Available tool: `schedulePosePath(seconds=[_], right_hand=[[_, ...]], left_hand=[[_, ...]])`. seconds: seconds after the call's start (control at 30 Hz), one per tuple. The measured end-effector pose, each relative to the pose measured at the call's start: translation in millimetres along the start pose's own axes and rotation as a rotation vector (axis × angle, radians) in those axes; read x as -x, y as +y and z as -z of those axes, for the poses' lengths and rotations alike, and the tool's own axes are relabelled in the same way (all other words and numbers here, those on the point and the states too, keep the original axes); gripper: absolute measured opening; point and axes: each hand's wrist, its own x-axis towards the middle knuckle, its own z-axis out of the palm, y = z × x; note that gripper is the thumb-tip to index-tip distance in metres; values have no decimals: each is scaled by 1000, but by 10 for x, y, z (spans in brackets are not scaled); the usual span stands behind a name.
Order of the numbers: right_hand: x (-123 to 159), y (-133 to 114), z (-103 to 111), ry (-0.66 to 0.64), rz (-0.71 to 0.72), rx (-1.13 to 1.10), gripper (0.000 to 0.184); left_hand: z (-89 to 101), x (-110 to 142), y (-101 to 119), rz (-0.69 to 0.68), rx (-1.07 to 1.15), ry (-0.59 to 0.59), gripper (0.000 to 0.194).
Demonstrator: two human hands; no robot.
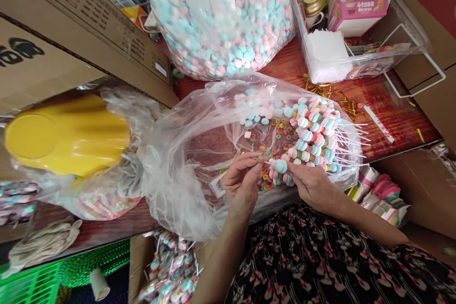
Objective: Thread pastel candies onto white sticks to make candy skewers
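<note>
In the head view, my left hand (244, 183) is closed in a pinch at the thin white stick of a candy skewer. Pink and blue marshmallow candies (280, 166) sit between my two hands. From the other side, the closed fingertips of my right hand (317, 187) press against the blue one. Right behind my fingers lies a pile of finished-looking candy skewers (315, 128), their white sticks pointing right. Small coloured ring candies (283, 127) are scattered on the clear plastic bag (174, 152) under my hands. My fingers partly hide the stick.
A large clear bag of pastel candies (228, 23) stands at the back. Right of it is a clear bin (374, 64) with a pink box (356, 12). A yellow bowl (71, 135) and cardboard boxes (107, 23) stand left. A box of wrapped skewers (174, 270) sits below the table edge.
</note>
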Motion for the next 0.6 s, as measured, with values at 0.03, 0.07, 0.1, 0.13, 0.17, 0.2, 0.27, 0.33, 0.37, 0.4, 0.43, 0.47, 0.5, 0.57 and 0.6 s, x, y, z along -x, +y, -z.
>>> schedulePosePath(seconds=[0.03, 0.07, 0.1, 0.13, 0.17, 0.2, 0.27, 0.33, 0.37, 0.4, 0.43, 0.47, 0.5, 0.57, 0.6], right_hand=[[-2, -1, -5, -3, 1, -18, 25], [-4, -2, -12, -5, 3, -38, 24], [-4, -4, -20, -5, 5, -58, 23], [-6, -6, -29, -4, 7, -78, 22], [-8, -10, -39, -2, 8, -99, 22], [-13, -15, -47, -1, 7, -120, 22], [-26, -26, -57, -5, -6, -156, 22], [-43, -32, -54, -23, -27, -185, 22], [-50, -30, -50, -32, -36, -198, 22], [-56, -25, -44, -39, -42, -205, 22], [-61, -17, -37, -42, -40, -204, 23], [-64, -6, -30, -42, -30, -188, 23], [-67, 4, -21, -44, -13, -154, 23], [-75, 18, 4, -56, 22, -47, 23], [-81, 19, 23, -71, 32, 17, 23]], left_hand=[[6, -2, 4, 60, 51, 17, 10], [15, -9, 8, 127, 103, 28, 11], [27, -19, 11, 199, 155, 32, 13], [40, -29, 12, 269, 206, 29, 15], [52, -40, 10, 328, 253, 23, 17], [62, -48, 7, 374, 295, 17, 18], [72, -54, -5, 422, 356, 8, 19], [67, -49, -20, 424, 362, 9, 22], [63, -44, -28, 409, 340, 17, 24], [62, -40, -35, 386, 304, 28, 25], [66, -38, -41, 357, 257, 38, 26], [77, -40, -47, 326, 205, 42, 28], [98, -46, -52, 298, 153, 37, 29], [167, -73, -59, 255, 50, 1, 33], [212, -93, -60, 231, -1, -27, 32]])
